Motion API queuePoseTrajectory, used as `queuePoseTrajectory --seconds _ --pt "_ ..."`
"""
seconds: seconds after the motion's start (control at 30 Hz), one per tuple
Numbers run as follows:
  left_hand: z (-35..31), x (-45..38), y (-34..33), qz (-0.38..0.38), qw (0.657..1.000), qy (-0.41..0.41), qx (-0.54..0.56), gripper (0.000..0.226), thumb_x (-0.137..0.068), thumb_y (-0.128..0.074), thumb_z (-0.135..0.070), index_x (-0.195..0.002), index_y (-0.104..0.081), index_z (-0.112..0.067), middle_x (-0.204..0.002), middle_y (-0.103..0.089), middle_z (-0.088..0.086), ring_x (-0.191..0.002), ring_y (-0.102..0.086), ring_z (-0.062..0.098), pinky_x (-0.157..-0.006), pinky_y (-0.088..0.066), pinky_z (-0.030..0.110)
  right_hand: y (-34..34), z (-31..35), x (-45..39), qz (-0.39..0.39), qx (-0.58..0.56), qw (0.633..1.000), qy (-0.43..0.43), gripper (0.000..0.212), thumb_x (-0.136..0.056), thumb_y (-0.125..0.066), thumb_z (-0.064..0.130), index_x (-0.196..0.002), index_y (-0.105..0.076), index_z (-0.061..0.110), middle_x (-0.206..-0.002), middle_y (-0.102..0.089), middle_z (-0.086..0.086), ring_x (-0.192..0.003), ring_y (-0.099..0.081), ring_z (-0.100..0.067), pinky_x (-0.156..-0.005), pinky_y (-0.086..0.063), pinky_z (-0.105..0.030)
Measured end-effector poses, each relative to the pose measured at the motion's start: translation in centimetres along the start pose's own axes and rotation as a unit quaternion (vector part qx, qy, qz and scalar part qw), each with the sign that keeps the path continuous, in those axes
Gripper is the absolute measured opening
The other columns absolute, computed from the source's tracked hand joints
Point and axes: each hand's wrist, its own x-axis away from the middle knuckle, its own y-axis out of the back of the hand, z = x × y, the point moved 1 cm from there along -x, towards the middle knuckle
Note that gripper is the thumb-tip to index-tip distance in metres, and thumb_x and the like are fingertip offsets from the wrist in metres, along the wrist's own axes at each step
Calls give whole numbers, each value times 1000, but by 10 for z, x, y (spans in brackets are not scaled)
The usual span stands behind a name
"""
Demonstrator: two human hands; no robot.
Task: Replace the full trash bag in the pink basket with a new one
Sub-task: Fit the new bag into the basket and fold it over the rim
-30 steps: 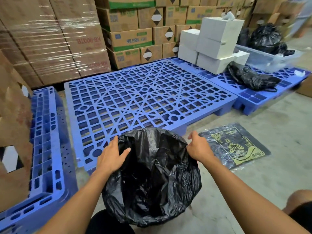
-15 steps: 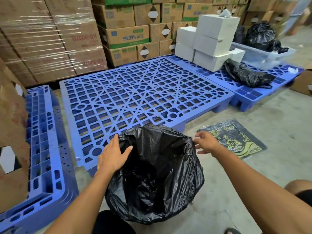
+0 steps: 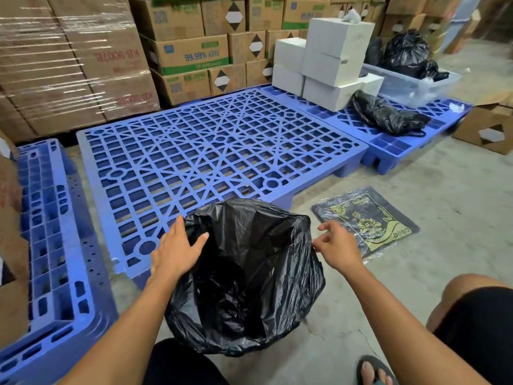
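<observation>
Bag rim released on the right.
The right hand (image 3: pixel 337 247) is lifted off the bag (image 3: pixel 249 273), fingers loosely apart; the left hand (image 3: pixel 177 250) is kept flat on the rim; lining looks nearly finished.

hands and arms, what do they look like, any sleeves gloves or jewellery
Both arms are bare from the bottom edge of the picture to the fingertips: no sleeves show. The left hand and the right hand wear no gloves, and no rings, watch or wristband show. The fingernails look short and unpainted.
</observation>
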Motion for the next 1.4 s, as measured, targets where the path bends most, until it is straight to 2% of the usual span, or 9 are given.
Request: queuePoseTrajectory --seconds 0.13,0.3,0.43,0.53,0.77,0.93,1.13,1.27,1.4 --pt "-2 0 1 1 1000 -4 -4 86 -88 -40 -64 -152 -4 -19 -159 -22 5 -142 -31 30 -104 -38 51 -3 -2 -1 -1 13 1000 19 21 -86 -59 3 -97 -44 13 -72 -67 -9 -61 -55 -3 -49 -38 -12" --pt "1 0 0 -4 1000 -4 -5 87 -87 -41 -64 -152 -5 -18 -159 -22 5 -142 -31 29 -103 -40 49 3 -14 2 23 -61 997 -45 24 -86 -62 14 -101 -44 10 -72 -65 -6 -71 -63 -22 -55 -39 -28" --pt "0 -2 -2 0 1000 -5 -10 88 -86 -41 -66 -152 -5 -18 -159 -22 5 -142 -32 29 -103 -41 49 0 -13 13 30 -62 998 2 33 -77 -73 18 -98 -47 15 -64 -64 3 -65 -60 -10 -54 -39 -15" --pt "0 -2 -1 -2 1000 -6 -12 89 -86 -40 -67 -152 -5 -18 -160 -22 5 -142 -32 30 -103 -41 50 -1 -12 12 28 -46 998 15 30 -79 -71 12 -95 -47 16 -61 -61 7 -66 -58 -14 -51 -37 -10" --pt "0 -1 -2 -2 1000 -8 -6 89 -86 -40 -66 -151 -5 -19 -159 -23 6 -141 -32 32 -102 -40 53 1 -31 2 62 -161 979 -110 28 -80 -68 9 -96 -46 15 -72 -62 -6 -67 -53 -20 -71 -42 -36" --pt "-1 0 0 -4 1000 -7 -7 88 -86 -41 -65 -152 -5 -18 -159 -23 6 -141 -32 32 -102 -39 53 -7 -52 4 68 -169 968 -174 25 -82 -64 5 -98 -46 11 -77 -63 -11 -71 -57 -24 -71 -43 -38" --pt "0 1 0 -9 1000 -6 -6 87 -87 -42 -64 -152 -4 -19 -159 -23 5 -141 -32 31 -102 -40 51 8 -12 -17 -26 -144 987 -65 24 -86 -61 21 -106 -53 12 -98 -65 -12 -90 -60 -30 -76 -42 -35" --pt "-3 1 1 -11 1000 -6 -2 88 -86 -42 -65 -152 -3 -20 -159 -22 4 -142 -32 30 -102 -39 52 -6 36 -44 26 -7 999 44 43 -83 -66 31 -116 -52 7 -102 -66 -7 -95 -60 -23 -81 -46 -33" --pt "-1 2 2 -12 1000 -7 2 89 -86 -42 -65 -152 -1 -22 -159 -23 3 -142 -33 29 -102 -40 50 -24 56 -63 57 113 989 78 42 -83 -66 27 -118 -50 10 -109 -65 -8 -97 -60 -26 -81 -50 -39"
